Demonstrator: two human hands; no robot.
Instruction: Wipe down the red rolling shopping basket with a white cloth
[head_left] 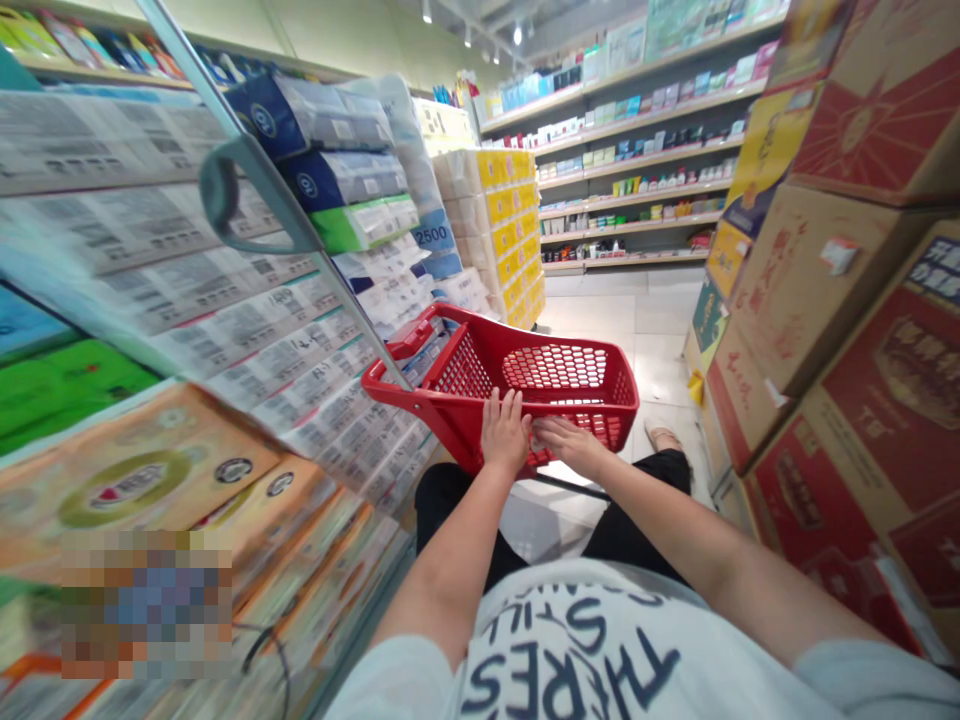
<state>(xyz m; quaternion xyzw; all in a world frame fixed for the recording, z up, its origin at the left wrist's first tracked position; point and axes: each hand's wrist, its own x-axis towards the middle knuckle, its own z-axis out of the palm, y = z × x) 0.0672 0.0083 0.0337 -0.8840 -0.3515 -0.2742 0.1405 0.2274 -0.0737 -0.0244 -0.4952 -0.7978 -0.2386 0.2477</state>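
Head view: a red basket [525, 385] sits tilted in the aisle just ahead of the person's knees, its long axis running left to right. The left hand [504, 432] curls over its near rim; the right hand [570, 443] lies flat against the near wall, fingers spread. Cardboard boxes [840, 330] are stacked at right.

Open aisle floor [637, 330] between stacked shelves [225, 330]; cartons [825, 330]

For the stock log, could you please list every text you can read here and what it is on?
"2500": blue tag on the stacked tissue packs.
"THERE'S", "STILL", upside down: shirt.
Red cartons: characters too blurred to read.
Left-shelf packs: print smeared, unreadable.
Far shelves: labels too small.
Red basket: no text.
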